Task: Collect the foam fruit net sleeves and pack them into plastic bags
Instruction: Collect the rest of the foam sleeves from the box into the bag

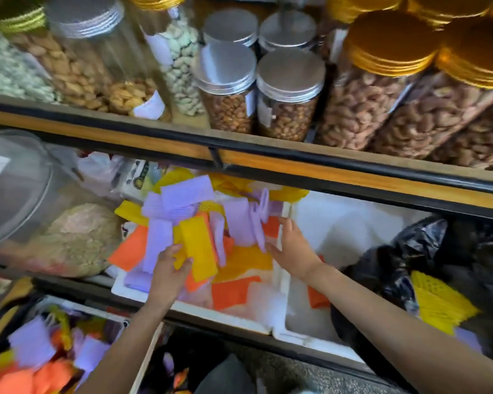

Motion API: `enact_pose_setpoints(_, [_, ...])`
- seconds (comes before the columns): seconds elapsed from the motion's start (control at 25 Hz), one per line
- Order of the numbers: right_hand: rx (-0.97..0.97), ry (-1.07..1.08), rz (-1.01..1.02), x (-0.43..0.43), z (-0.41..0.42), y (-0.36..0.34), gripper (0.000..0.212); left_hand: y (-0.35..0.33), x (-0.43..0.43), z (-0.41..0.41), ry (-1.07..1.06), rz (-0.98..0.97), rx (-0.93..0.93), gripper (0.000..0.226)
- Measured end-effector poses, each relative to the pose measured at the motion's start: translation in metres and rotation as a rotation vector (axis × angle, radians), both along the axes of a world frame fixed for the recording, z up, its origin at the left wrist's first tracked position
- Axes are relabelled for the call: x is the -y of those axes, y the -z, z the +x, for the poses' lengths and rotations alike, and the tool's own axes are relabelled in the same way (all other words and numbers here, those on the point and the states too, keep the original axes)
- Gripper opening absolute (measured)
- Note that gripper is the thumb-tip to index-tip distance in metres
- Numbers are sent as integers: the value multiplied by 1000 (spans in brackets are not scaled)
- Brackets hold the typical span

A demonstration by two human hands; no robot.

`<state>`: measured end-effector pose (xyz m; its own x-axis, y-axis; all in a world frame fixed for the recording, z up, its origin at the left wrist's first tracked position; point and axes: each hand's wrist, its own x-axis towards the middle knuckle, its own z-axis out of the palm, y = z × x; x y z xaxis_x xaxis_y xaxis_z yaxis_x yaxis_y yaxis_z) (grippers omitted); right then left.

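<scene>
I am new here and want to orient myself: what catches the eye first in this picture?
The bright heap of purple, yellow and orange foam sleeves in the white box at the centre stands out first, with the left hand gripping a bunch and the right hand open beside it. Above, a shelf holds jars of nuts with silver and gold lids.

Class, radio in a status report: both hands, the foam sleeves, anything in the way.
Left hand grips yellow and purple sleeves above white box. Right hand open over loose sleeves. Black bag sits at right, nothing blocking it.
</scene>
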<state>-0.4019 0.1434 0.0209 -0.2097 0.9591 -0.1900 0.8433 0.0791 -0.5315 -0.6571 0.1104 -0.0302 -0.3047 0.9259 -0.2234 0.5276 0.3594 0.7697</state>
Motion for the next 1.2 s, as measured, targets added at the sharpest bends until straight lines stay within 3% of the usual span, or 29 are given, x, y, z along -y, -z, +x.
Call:
enact_pose_setpoints(0.16, [-107,304,-133,-44,-26,46,88,16,-25,-14,33,-49,20,58])
enact_pose_setpoints(0.28, [-177,382,-163,-70,-40,65,104,41,-47,-14,64,-101,35,95])
enact_pose_setpoints(0.44, [-248,450,-136,-91,-50,79,90,77,-66,-19,26,-106,-7,112])
enact_pose_setpoints(0.52, [-165,403,-125,-91,-52,78,71,53,-63,-12,16,-123,21,108])
enact_pose_setpoints(0.6, [-92,321,-97,-85,-56,73,56,44,-60,-7,42,-103,44,88])
enact_pose_setpoints(0.68, [-77,261,-87,-72,-59,69,55,44,-57,-5,37,-64,82,64])
enact_pose_setpoints(0.76, [-83,248,-57,-57,-59,61,54,35,-53,-4,-35,-27,117,54])
enact_pose_setpoints(0.96, [-109,308,80,-18,-54,34,39,14,-48,10,-169,110,164,61])
enact_pose_setpoints(1.08, [-244,249,61,2,-62,20,39,-2,-41,38,-31,160,344,67])
enact_pose_setpoints(1.2, [-429,205,-21,17,-63,12,56,-20,-22,74,149,134,605,59])
